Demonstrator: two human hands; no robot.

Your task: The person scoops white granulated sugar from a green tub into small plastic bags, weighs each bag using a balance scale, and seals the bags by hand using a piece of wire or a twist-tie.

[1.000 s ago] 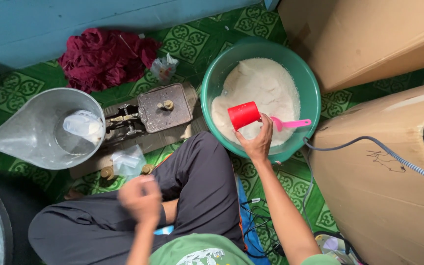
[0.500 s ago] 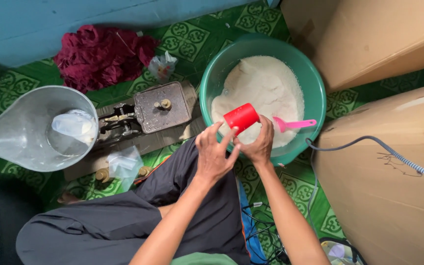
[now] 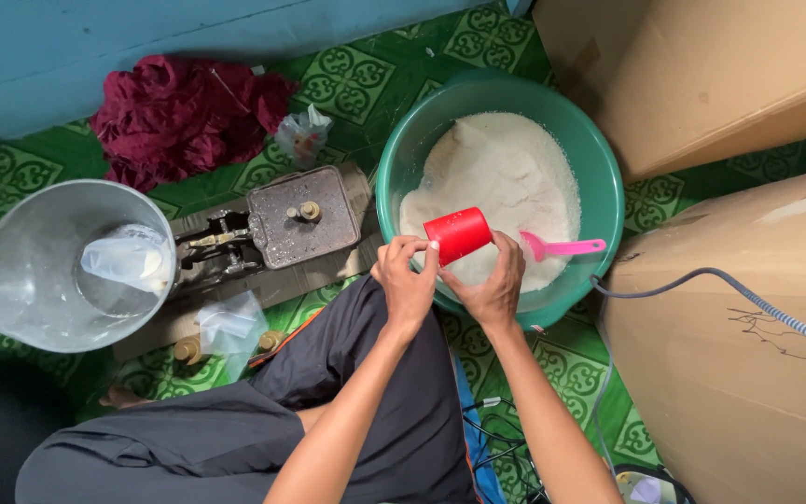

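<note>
Red cup (image 3: 457,234) sits tilted over the near rim of a green basin (image 3: 599,159), held between both hands of a person seated on a green patterned floor mat (image 3: 347,89). The right hand (image 3: 487,289) cradles the cup from beneath, fingers curled around its base; the left hand (image 3: 406,280) closes on its mouth end, fingertips pinching at the rim, though whether they grip a bag or only the cup's edge cannot be told. White powder (image 3: 501,177) fills the basin, and a pink scoop (image 3: 562,248) lies in it, just beside the cup. To the left stands a metal balance scale (image 3: 277,224), its big pan (image 3: 30,280) holding a clear bag (image 3: 128,259) with some powder in it; another small bag (image 3: 230,327) lies near the scale's base. A dark red cloth (image 3: 179,112) is bunched by the blue wall, and cardboard boxes (image 3: 748,75) crowd the right side. The work appears to be at the measuring stage, with a portion being readied at the cup; the next move calls for steady hands and a level cup so no powder spills past the basin.
</note>
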